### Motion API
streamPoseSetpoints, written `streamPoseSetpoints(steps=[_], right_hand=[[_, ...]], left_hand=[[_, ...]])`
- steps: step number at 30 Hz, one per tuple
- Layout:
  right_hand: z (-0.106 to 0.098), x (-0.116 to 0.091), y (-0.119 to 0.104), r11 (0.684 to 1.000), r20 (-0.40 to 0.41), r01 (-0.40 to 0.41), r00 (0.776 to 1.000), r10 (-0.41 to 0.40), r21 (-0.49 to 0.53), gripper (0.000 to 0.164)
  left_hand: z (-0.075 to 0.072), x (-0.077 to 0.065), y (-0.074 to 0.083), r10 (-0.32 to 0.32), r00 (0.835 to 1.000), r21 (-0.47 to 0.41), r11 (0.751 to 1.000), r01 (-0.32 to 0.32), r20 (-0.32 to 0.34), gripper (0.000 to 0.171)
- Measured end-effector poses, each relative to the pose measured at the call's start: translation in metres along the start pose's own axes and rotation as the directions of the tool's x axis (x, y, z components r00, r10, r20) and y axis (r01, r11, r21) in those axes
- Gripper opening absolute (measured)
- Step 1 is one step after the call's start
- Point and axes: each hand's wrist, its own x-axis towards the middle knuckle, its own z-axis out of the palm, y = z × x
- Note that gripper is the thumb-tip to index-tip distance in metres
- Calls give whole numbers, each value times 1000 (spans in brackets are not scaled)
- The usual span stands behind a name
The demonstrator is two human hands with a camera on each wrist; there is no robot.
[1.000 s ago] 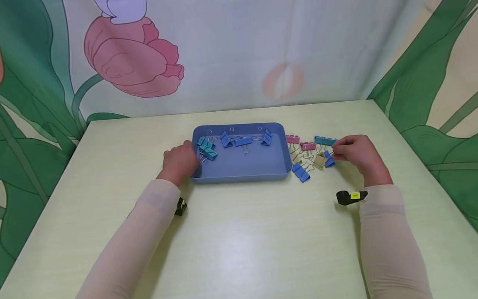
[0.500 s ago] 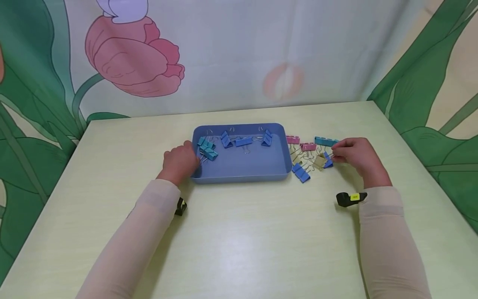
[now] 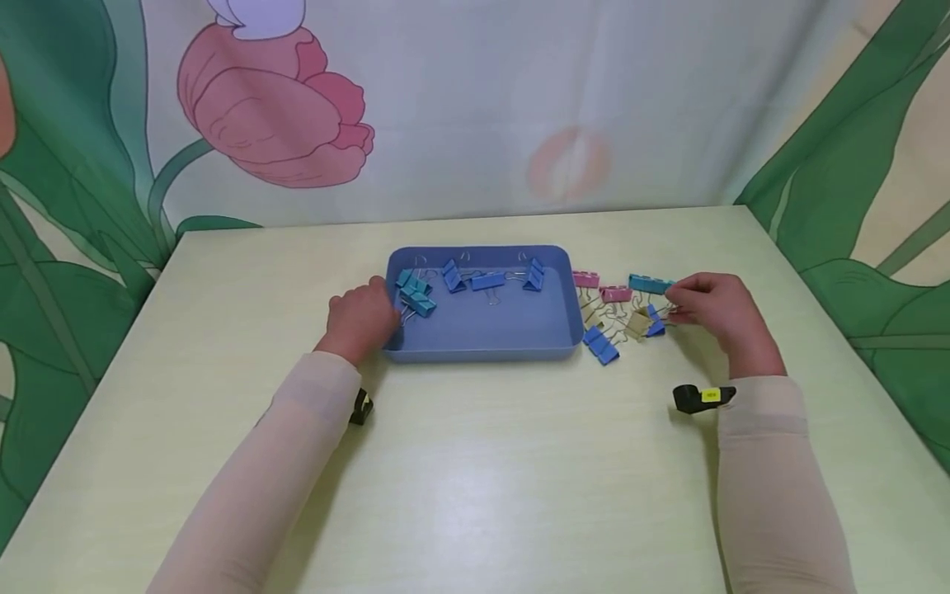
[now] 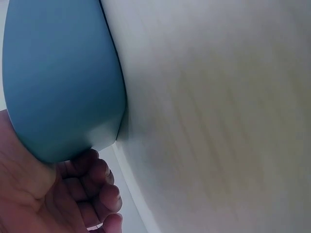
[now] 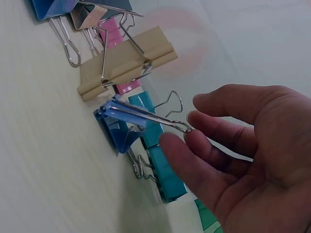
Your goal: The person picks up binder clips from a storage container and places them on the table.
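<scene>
My left hand (image 3: 361,320) grips the left end of the blue tray (image 3: 482,355); in the left wrist view its curled fingers (image 4: 99,187) lie by the tray's corner, and its thumb is hidden. Several blue and teal binder clips lie inside the tray. Right of it, my right hand (image 3: 718,312) pinches the wire handle of a blue binder clip (image 5: 121,128) between thumb and fingertips. This clip sits against a teal binder clip (image 5: 163,170) and close to a yellow binder clip (image 5: 129,56).
Pink binder clips (image 3: 615,294) and another blue binder clip (image 3: 601,345) lie between the tray and my right hand. A printed curtain (image 3: 460,107) hangs behind the table (image 3: 475,487).
The blue clip at my right fingertips has shifted and turned slightly beside the yellow clip. My left hand stays on the tray. The head view has shifted a little.
</scene>
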Motion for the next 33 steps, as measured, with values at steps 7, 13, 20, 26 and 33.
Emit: streamPoseSetpoints(steps=[7, 13, 20, 26, 33], right_hand=[[0, -5, -8, 997, -105, 58, 993, -63, -50, 54], [6, -10, -20, 991, -208, 97, 971, -114, -91, 56], [21, -12, -41, 985, -261, 160, 950, -172, -69, 46], [35, -5, -57, 976, -255, 210, 942, -217, -55, 41], [48, 18, -57, 968, -245, 253, 938, -246, -6, 41]], left_hand=[[-2, 1, 1, -18, 1000, -14, 1000, 18, 13, 45], [-1, 2, 0, -9, 1000, -30, 999, 9, 3, 41], [2, 3, -1, -17, 1000, -29, 999, 17, -4, 43], [2, 1, 0, -6, 1000, -17, 1000, 6, -14, 47], [1, 0, -1, -23, 1000, -22, 1000, 23, -16, 44]])
